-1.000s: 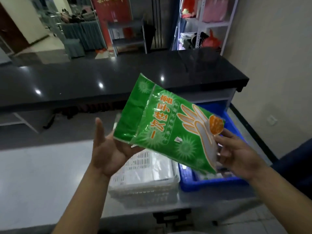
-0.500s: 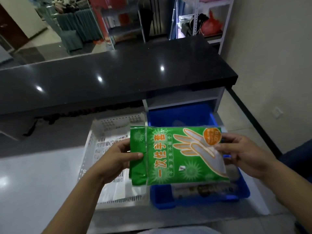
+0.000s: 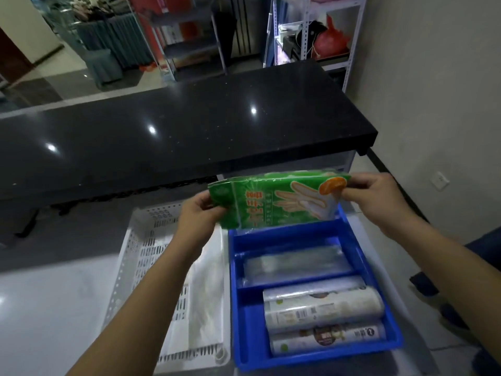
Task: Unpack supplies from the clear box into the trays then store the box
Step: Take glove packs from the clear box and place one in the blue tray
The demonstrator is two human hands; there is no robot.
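A green pack of disposable gloves (image 3: 273, 203) is held flat over the far end of the blue tray (image 3: 245, 346). My left hand (image 3: 200, 214) pinches its left edge and my right hand (image 3: 376, 199) pinches its right edge near the orange sticker. The blue tray has dividers: the far section lies under the pack, the middle one holds a clear wrapped bundle (image 3: 292, 263), and the near one holds two or three plastic rolls (image 3: 322, 310). To its left stands a white perforated tray (image 3: 135, 256) with clear plastic bags (image 3: 208, 294) in it. No clear box is in view.
Both trays rest on a pale counter (image 3: 54, 308). A black glossy countertop (image 3: 176, 131) runs across behind them at a higher level. A beige wall (image 3: 433, 104) with a socket is on the right. Metal shelves (image 3: 311, 36) stand in the background.
The green pack came down from chest height and tipped from facing me to nearly flat, moving forward to the far end of the blue tray. Both hands kept hold of it.
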